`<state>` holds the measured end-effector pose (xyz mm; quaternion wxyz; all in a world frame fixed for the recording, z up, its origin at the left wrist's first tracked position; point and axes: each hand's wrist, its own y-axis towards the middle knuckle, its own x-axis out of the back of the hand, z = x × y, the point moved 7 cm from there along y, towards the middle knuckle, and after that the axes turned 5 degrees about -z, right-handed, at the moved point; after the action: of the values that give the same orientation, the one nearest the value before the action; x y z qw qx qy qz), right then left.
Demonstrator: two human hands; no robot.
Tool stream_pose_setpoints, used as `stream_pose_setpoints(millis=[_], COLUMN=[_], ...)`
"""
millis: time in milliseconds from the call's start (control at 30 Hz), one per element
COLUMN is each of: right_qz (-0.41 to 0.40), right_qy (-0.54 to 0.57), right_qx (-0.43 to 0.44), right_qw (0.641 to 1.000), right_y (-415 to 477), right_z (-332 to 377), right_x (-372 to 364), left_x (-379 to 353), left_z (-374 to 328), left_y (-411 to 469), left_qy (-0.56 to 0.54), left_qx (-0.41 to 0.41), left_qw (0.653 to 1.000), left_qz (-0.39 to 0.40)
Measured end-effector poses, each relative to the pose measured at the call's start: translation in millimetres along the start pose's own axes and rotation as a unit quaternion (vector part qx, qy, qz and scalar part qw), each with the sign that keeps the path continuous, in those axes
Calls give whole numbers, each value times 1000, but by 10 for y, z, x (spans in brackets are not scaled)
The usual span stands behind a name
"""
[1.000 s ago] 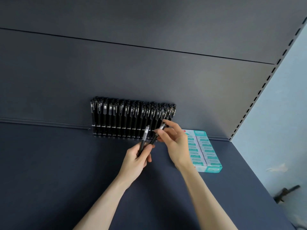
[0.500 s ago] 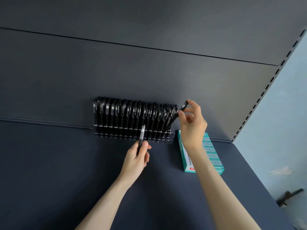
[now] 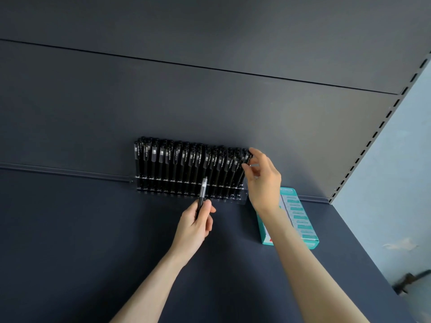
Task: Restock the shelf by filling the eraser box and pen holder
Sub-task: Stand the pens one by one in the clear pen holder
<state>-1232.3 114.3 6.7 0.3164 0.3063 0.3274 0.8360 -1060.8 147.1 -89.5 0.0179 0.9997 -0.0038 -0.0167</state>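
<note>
A clear pen holder (image 3: pixel 242 199) stands at the back of the dark shelf, packed with several upright black pens (image 3: pixel 177 166). My right hand (image 3: pixel 264 183) pinches the top of a black pen (image 3: pixel 246 157) at the holder's right end, where the pen stands in the row. In front of the holder, my left hand (image 3: pixel 194 227) grips another black pen (image 3: pixel 202 194) that points up. A teal eraser box (image 3: pixel 300 217) with rows of erasers lies on the shelf to the right, partly hidden by my right wrist.
The dark shelf board (image 3: pixel 70 241) runs wide to the left and front. Its back panel (image 3: pixel 186 101) rises behind the holder. A slotted upright (image 3: pixel 363 148) and a pale wall (image 3: pixel 401 183) close off the right side.
My right hand has carried its pen from my left hand up to the holder's right end and lowered it into the row. My left hand has stayed nearly still with its pen.
</note>
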Motion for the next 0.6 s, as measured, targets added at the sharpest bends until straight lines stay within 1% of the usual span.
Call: stream_pose_setpoints(millis=[200,400,600], right_qz=[15,35,13], right_qy=[-36,-64,-54], right_qx=[13,6,-4], right_qw=[999,997,998], right_y=[-12,-25,-71], right_z=[-9,-33,22], right_x=[-45,-72,21], left_x=[-4,-7,-9], left_z=[13,7,-1], left_y=[5,-4,-11], left_qy=[0,3,7], left_qx=[1,-3,-10], left_qw=[1000,1000,1000], left_qz=[2,5,5])
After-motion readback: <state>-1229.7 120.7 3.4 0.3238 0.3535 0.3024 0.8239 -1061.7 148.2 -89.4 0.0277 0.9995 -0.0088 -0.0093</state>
